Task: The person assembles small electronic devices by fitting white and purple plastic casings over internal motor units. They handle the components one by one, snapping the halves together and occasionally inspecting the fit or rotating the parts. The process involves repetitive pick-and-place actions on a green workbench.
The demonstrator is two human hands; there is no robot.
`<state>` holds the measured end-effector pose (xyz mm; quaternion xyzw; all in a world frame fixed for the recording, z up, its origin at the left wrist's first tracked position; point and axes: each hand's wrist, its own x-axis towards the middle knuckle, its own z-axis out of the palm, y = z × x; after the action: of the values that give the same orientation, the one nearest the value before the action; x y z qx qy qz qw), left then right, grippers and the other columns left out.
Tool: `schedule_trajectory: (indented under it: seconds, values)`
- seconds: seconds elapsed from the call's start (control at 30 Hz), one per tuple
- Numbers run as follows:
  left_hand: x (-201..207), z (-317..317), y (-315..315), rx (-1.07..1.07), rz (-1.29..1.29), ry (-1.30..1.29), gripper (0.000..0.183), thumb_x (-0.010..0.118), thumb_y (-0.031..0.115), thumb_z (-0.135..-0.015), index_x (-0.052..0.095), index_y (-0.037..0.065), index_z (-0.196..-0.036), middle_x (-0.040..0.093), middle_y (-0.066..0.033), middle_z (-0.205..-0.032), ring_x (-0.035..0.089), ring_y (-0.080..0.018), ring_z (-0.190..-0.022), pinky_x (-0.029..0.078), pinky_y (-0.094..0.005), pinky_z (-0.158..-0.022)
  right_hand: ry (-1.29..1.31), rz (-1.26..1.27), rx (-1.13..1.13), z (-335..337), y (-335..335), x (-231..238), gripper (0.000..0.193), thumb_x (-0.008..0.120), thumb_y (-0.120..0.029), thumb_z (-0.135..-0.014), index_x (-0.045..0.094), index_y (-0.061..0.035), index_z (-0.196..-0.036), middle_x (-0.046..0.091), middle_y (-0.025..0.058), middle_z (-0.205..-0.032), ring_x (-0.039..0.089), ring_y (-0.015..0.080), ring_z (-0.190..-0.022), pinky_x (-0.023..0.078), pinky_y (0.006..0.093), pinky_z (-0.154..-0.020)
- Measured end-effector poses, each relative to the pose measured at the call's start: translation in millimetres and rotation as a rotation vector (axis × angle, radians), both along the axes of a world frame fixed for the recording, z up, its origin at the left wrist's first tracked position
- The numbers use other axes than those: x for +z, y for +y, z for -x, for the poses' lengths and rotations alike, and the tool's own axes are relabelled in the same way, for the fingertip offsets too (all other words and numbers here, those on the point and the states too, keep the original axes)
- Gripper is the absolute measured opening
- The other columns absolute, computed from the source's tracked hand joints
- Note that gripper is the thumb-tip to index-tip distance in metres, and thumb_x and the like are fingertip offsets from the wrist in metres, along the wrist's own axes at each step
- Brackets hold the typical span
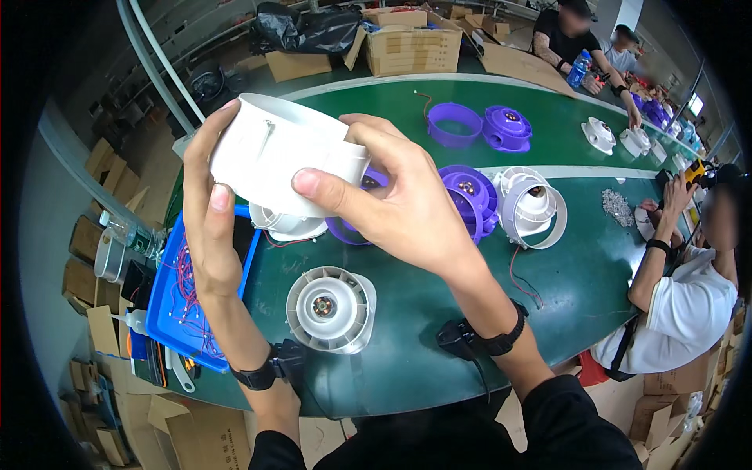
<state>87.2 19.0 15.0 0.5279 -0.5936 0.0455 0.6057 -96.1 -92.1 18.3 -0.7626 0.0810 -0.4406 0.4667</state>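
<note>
**White, drum-shaped plastic housing held aloft between our left hand and right hand**

We see the housing lifted clear and tilted, its broad, smooth side wall turned toward us. Its round upper rim shows as a thin curved edge, sloping down toward the right. Near the upper left of the wall we can make out a small, narrow raised detail, too small to tell exactly. On the right the outline steps out into a shorter, rounded projection beside our right hand's fingers. Our left hand grips its left side, while our right thumb lies flat against the near wall. We cannot see into its interior.
</note>
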Motion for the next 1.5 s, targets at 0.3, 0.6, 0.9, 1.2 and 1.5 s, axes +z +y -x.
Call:
schedule_trajectory:
  seconds: [0.3, 0.6, 0.9, 1.2, 1.5]
  values:
    - [4.7, -9.8, 7.3, -0.009, -0.004, -0.018, 0.091, 0.053, 0.061, -0.09, 0.037, -0.002, -0.154, 0.042, -0.0253, -0.154, 0.041, -0.0363, -0.145, 0.032, -0.0466, -0.118, -0.093, 0.057, 0.067, -2.7, -15.7, -9.0, 0.049, 0.078, -0.038, -0.089, 0.072, 0.0039, -0.113, 0.064, 0.0254, -0.118, 0.065, 0.0333, -0.106, 0.052, 0.0403, -0.09]
    - [9.3, -5.1, 11.5, -0.14, -0.135, 0.057, 0.089, 0.076, 0.032, -0.085, 0.033, 0.0, -0.156, 0.044, -0.0241, -0.153, 0.047, -0.0367, -0.14, 0.039, -0.0479, -0.115, 0.087, 0.072, 0.013, 20.2, -34.8, -5.0, 0.041, 0.084, -0.036, -0.083, 0.077, 0.0018, -0.098, 0.063, 0.0279, -0.126, 0.067, 0.0345, -0.111, 0.056, 0.0384, -0.088]
    - [35.6, -10.0, 79.1, -0.027, -0.67, -0.12, 0.064, 0.073, 0.017, -0.087, 0.051, 0.003, -0.145, 0.064, -0.0185, -0.13, 0.061, -0.0284, -0.124, 0.046, -0.0413, -0.107, 0.189, 0.238, -0.151, -4.2, -29.2, -3.5, 0.035, 0.086, -0.032, -0.078, 0.079, -0.0015, -0.093, 0.057, 0.0329, -0.135, 0.066, 0.0396, -0.113, 0.057, 0.0401, -0.087]
    - [38.0, -21.7, 126.0, 0.156, -0.541, -0.068, 0.061, 0.072, 0.008, -0.085, 0.053, 0.002, -0.143, 0.068, -0.0184, -0.122, 0.066, -0.0265, -0.114, 0.05, -0.0386, -0.102, 0.571, 0.598, -0.502, -134.9, -112.4, -21.5, 0.056, 0.081, -0.054, -0.079, 0.08, -0.002, -0.1, 0.07, 0.0268, -0.108, 0.071, 0.04, -0.1, 0.056, 0.0477, -0.088]
    - [29.9, -36.0, 135.0, 0.158, -0.479, -0.086, 0.06, 0.072, 0.014, -0.088, 0.052, 0.003, -0.144, 0.069, -0.0203, -0.123, 0.066, -0.0287, -0.116, 0.049, -0.0386, -0.101, 0.962, 0.395, -0.261, -217.2, -181.9, -94.0, 0.055, 0.07, -0.054, -0.087, 0.077, -0.0065, -0.115, 0.073, 0.0238, -0.115, 0.07, 0.0382, -0.112, 0.052, 0.0459, -0.1]
